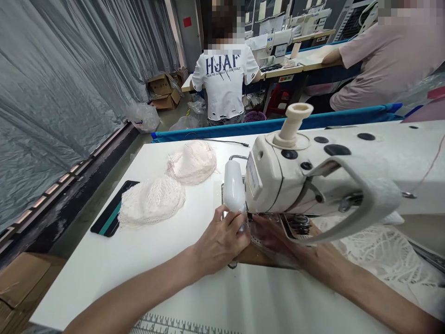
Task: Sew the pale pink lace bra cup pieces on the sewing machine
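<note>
Left hand (222, 242) curled beside sewing machine (292, 178), right hand (276, 236) half-hidden, both holds unclear

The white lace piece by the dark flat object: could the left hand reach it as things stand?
Probably yes: white tabletop shows between the left hand and the white lace piece, with nothing visible in the way, though this hand is at the sewing machine.

Left of the left hand (220, 240), a dark, teal-striped slab (111, 212) lies on the surface (139, 255); farther left are a cardboard box (26, 280) and a grey curtain (76, 65). Well beyond the hand are a white-shirted person (224, 86), purple basket (255, 116) alongside, and a pink-shirted person (389, 60).
</note>
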`<move>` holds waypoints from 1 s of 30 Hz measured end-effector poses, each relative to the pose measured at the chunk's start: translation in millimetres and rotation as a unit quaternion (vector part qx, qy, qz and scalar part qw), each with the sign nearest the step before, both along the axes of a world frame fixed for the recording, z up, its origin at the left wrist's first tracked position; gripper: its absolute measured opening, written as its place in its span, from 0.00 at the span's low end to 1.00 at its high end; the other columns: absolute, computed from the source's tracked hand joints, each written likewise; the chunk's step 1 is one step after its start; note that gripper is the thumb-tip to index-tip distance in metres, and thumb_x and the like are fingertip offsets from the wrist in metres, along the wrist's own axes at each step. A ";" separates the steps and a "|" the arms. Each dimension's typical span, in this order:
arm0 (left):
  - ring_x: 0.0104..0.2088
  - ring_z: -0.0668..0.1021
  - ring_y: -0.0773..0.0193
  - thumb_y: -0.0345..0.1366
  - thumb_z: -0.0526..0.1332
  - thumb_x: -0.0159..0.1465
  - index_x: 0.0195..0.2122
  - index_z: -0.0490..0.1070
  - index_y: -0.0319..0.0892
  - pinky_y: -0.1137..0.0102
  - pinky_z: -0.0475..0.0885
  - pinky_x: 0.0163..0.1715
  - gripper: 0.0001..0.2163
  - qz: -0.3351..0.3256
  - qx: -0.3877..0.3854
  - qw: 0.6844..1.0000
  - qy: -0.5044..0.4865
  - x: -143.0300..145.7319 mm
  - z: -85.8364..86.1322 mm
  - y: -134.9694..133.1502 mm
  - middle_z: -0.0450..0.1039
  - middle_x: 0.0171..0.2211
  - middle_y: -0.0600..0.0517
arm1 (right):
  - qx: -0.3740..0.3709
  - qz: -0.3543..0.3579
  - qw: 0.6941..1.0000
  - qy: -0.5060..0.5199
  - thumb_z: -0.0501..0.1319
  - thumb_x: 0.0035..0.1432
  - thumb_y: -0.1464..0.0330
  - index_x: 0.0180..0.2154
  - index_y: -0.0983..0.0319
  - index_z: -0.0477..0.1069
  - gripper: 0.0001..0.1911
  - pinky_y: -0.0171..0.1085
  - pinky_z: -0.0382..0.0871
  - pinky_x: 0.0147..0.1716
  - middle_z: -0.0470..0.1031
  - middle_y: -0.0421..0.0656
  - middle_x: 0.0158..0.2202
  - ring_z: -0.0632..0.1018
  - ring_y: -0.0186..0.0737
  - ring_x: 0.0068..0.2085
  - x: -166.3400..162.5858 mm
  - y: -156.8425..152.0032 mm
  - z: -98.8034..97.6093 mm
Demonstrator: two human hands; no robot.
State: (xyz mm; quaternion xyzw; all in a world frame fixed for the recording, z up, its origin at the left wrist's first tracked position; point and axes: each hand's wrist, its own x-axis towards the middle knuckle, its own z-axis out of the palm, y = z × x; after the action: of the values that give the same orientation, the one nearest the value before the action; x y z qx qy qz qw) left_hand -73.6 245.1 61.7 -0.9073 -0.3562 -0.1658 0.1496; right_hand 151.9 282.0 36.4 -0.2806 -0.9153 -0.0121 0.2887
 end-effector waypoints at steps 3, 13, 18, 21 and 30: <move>0.47 0.69 0.58 0.22 0.52 0.62 0.40 0.69 0.37 0.59 0.59 0.45 0.09 0.005 -0.008 1.000 -0.010 1.3 1.2 -4.0 0.71 0.41 0.45 | -0.020 0.033 0.999 -0.038 0.52 0.63 0.58 0.35 0.60 0.72 0.16 0.48 0.68 0.40 0.76 0.46 0.32 0.76 0.46 0.36 -5.2 -15.1 15.3; 0.40 0.74 0.69 0.22 0.51 0.64 0.36 0.67 0.37 0.65 0.59 0.44 0.08 -0.038 0.000 0.993 -0.111 3.3 -14.5 0.9 0.74 0.35 0.52 | 0.098 0.024 0.994 -0.038 0.45 0.62 0.80 0.41 0.68 0.70 0.16 0.40 0.71 0.32 0.79 0.50 0.35 0.79 0.41 0.35 -16.1 -27.9 12.2; 0.42 0.74 0.68 0.21 0.53 0.63 0.34 0.67 0.36 0.66 0.60 0.44 0.07 -0.051 0.002 0.991 -0.124 0.8 -15.5 -2.1 0.75 0.37 0.51 | 0.103 0.074 0.992 -0.020 0.48 0.60 0.82 0.41 0.67 0.70 0.15 0.40 0.72 0.33 0.79 0.48 0.36 0.79 0.40 0.35 -11.1 -28.5 9.8; 0.43 0.74 0.69 0.22 0.52 0.64 0.35 0.68 0.37 0.66 0.61 0.44 0.07 -0.052 0.000 0.992 -0.119 1.1 -14.6 -2.9 0.75 0.37 0.52 | 0.091 0.086 0.992 -0.027 0.48 0.61 0.81 0.40 0.67 0.70 0.15 0.39 0.72 0.32 0.79 0.48 0.37 0.79 0.39 0.36 -9.1 -29.9 8.5; 0.44 0.74 0.68 0.22 0.51 0.65 0.37 0.68 0.37 0.66 0.61 0.46 0.08 -0.034 -0.022 0.994 -0.099 1.7 -13.1 -7.4 0.75 0.36 0.51 | 0.057 0.106 0.992 -0.028 0.47 0.63 0.80 0.38 0.66 0.71 0.15 0.40 0.71 0.33 0.79 0.46 0.38 0.78 0.38 0.37 -8.5 -31.9 15.1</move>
State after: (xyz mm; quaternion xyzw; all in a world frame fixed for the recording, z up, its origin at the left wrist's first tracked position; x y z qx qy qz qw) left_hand -71.9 237.7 48.6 -0.9011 -0.3418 -0.2516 0.0884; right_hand 143.4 250.2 51.5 -0.1642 -0.9456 -0.0416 0.2778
